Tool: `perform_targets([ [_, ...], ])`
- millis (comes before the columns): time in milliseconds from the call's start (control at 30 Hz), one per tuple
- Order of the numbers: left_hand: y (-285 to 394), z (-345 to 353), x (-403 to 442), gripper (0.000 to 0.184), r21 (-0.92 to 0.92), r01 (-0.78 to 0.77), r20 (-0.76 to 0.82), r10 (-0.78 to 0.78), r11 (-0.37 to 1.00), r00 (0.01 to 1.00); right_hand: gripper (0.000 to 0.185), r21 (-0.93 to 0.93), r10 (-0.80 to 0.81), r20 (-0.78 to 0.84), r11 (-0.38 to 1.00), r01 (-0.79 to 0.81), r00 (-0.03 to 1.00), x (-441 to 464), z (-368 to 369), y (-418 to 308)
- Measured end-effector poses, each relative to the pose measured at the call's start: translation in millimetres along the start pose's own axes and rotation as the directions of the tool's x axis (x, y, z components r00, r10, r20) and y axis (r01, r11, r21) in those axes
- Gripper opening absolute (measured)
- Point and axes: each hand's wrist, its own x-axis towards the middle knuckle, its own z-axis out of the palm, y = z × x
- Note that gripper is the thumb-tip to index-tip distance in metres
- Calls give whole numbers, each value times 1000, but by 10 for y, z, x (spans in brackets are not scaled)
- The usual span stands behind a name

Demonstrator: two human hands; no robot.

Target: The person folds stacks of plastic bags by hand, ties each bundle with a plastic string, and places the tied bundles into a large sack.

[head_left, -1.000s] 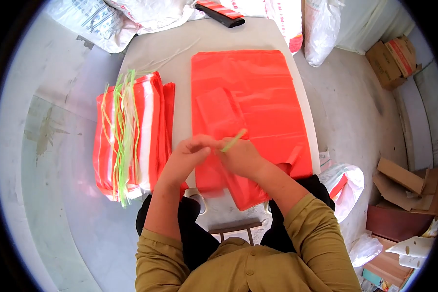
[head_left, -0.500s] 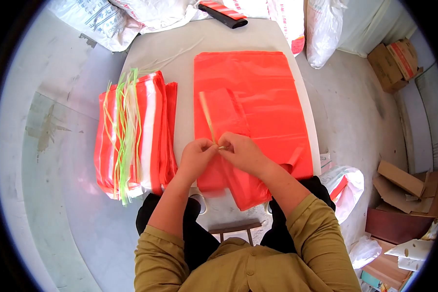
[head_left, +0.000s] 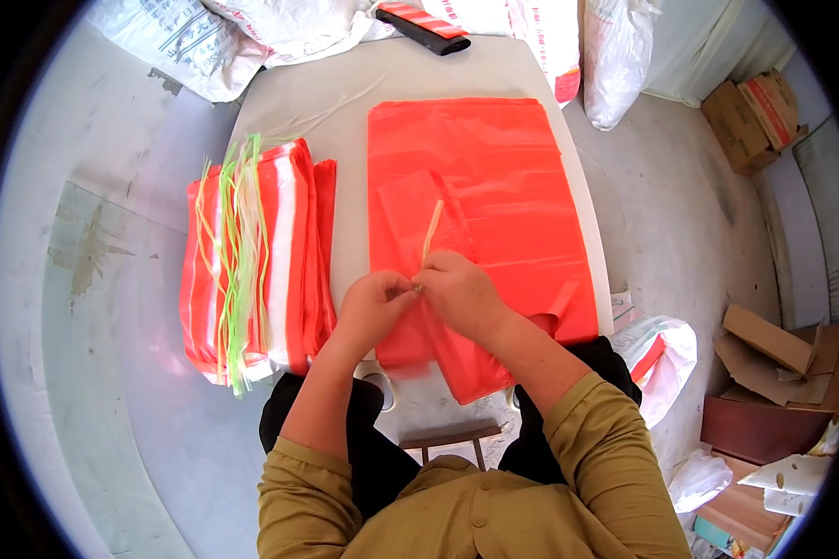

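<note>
My left hand [head_left: 373, 303] and my right hand [head_left: 461, 293] meet over a folded red plastic bag [head_left: 415, 210], fingertips pinched together. A thin yellow-green strip [head_left: 433, 228] stands up from between them, and both hands pinch it at a small knot or twist. Beneath lies a stack of flat red plastic sheets [head_left: 494, 140]. To the left, a pile of folded red and white bags [head_left: 282, 242] carries a bundle of green and yellow strips [head_left: 242, 261] across its top.
At the table's [head_left: 345, 102] far edge lies a black and red striped roll [head_left: 424, 28], beside white sacks [head_left: 298, 28]. Cardboard boxes [head_left: 750, 121] stand on the floor at right. A white bag [head_left: 662, 363] is beside my right knee.
The strip passed from pointing up-left to standing up near my right fingers. Both hands stay together over the red bag, shifting only slightly.
</note>
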Motion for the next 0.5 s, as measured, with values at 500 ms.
perform_targets([
  [500, -126, 69, 75, 16, -84, -30, -39, 27, 996, 999, 15, 250, 100, 119, 960, -127, 988, 22, -57, -54],
])
